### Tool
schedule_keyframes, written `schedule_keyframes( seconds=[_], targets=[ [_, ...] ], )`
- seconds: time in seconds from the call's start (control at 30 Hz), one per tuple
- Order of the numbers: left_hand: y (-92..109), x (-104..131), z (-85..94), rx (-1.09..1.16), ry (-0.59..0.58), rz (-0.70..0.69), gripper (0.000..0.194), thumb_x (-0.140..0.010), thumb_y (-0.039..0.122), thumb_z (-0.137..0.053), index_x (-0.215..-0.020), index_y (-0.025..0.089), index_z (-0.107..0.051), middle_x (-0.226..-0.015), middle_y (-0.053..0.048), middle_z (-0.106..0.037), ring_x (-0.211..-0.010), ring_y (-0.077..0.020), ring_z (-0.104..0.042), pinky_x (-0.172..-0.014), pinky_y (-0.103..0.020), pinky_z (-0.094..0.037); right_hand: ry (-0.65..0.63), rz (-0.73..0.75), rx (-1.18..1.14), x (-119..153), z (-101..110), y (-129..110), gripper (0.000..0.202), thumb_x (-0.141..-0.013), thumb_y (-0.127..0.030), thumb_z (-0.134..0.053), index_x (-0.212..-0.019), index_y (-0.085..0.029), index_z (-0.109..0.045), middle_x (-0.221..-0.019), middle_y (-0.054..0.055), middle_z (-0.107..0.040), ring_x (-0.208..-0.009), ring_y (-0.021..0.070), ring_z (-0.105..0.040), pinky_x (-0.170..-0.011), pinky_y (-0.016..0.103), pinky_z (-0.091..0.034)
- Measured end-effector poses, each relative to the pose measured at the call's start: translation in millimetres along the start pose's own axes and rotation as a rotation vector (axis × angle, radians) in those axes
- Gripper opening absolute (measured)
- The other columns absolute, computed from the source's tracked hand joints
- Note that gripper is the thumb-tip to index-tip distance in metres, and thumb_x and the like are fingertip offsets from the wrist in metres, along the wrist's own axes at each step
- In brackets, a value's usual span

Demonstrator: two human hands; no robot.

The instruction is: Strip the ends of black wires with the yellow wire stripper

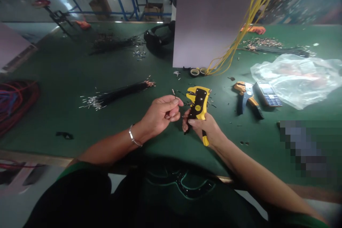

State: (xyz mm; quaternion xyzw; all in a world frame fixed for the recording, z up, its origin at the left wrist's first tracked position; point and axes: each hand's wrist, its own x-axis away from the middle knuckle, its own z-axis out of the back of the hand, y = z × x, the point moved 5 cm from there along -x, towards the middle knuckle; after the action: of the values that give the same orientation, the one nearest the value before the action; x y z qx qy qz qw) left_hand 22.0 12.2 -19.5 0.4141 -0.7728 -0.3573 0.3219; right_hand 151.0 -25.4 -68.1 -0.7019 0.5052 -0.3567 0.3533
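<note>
Between the thumb and fingertips of my left hand (164,114) is the end of a thin black wire (173,92), its bare tip pointing up. My right hand (203,126) is wrapped round the handles of a yellow and black wire stripper (198,101), its jaws turned up and toward the left. The wire tip is a short way left of those jaws, apart from them. Small dark offcuts (213,104) lie on the green table (157,146) around the tool. Left of my hands lies a bundle of black wires (123,92) with bare copper at one end and silvery tips at the other.
Rightward lie a blue and orange hand tool (247,96), a keypad phone (268,94) and a clear plastic bag (296,78). Tape rolls (195,72) sit below a pale panel (208,17) with yellow wires (247,21) hanging beside it. Red cable coils (16,103) are at far left.
</note>
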Motion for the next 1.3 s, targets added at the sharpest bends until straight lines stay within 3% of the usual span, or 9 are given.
schedule_keyframes(
  seconds=[0.27, 0.43, 0.77, 1.13, 1.3],
  targets=[
    [-19.6, 1.3, -5.5, 0.016, -0.034, 0.106, 0.012, -0.08, 0.016, -0.061, -0.071, 0.01, -0.065, -0.042, 0.006, -0.038, -0.039, -0.0031, -0.026, -0.044, -0.019, -0.025, -0.049, 0.038, 0.005, 2.9, -2.8, 3.6, 0.017, -0.066, -0.017, -0.07, -0.079, -0.017, -0.06, -0.065, -0.001, -0.058, -0.056, 0.016, -0.058, -0.058, 0.034, -0.049],
    [-21.9, 4.1, -7.0, 0.012, -0.052, 0.134, 0.012, -0.079, 0.017, -0.063, -0.071, 0.009, -0.065, -0.041, 0.006, -0.038, -0.038, -0.0031, -0.026, -0.044, -0.02, -0.025, -0.057, 0.063, 0.143, 1.2, -0.3, 0.5, 0.009, -0.063, -0.013, -0.063, -0.07, -0.017, -0.059, -0.059, -0.001, -0.06, -0.055, 0.0153, -0.057, -0.057, 0.032, -0.048],
    [-26.0, 10.2, -14.0, 0.057, -0.092, 0.215, 0.012, -0.077, 0.017, -0.064, -0.067, 0.009, -0.065, -0.041, 0.006, -0.035, -0.038, -0.0023, -0.024, -0.044, -0.019, -0.024, 0.098, 0.073, 0.416, 5.2, 6.2, 1.1, 0.017, -0.06, -0.014, -0.06, -0.075, -0.019, -0.055, -0.063, -0.002, -0.059, -0.057, 0.0147, -0.054, -0.056, 0.03, -0.047],
    [-25.5, 12.4, -15.8, -0.008, -0.071, 0.2, 0.013, -0.072, 0.02, -0.07, -0.065, 0.009, -0.067, -0.041, 0.005, -0.038, -0.038, -0.0027, -0.03, -0.043, -0.02, -0.021, 0.156, 0.25, 0.66, 12.4, -8.2, -16.1, 0.015, -0.061, -0.011, -0.055, -0.07, -0.02, -0.048, -0.062, -0.005, -0.046, -0.056, 0.0104, -0.039, -0.052, 0.025, -0.033],
    [-24.0, 21.2, -21.6, -0.027, -0.077, 0.215, 0.012, -0.072, 0.018, -0.069, -0.065, 0.009, -0.067, -0.041, 0.006, -0.037, -0.038, -0.0024, -0.028, -0.042, -0.02, -0.02, 0.233, 0.288, 0.723, 7.2, 1.2, -20.5, 0.014, -0.059, -0.012, -0.055, -0.069, -0.021, -0.049, -0.06, -0.004, -0.048, -0.055, 0.0114, -0.042, -0.053, 0.027, -0.035]
  ],
)
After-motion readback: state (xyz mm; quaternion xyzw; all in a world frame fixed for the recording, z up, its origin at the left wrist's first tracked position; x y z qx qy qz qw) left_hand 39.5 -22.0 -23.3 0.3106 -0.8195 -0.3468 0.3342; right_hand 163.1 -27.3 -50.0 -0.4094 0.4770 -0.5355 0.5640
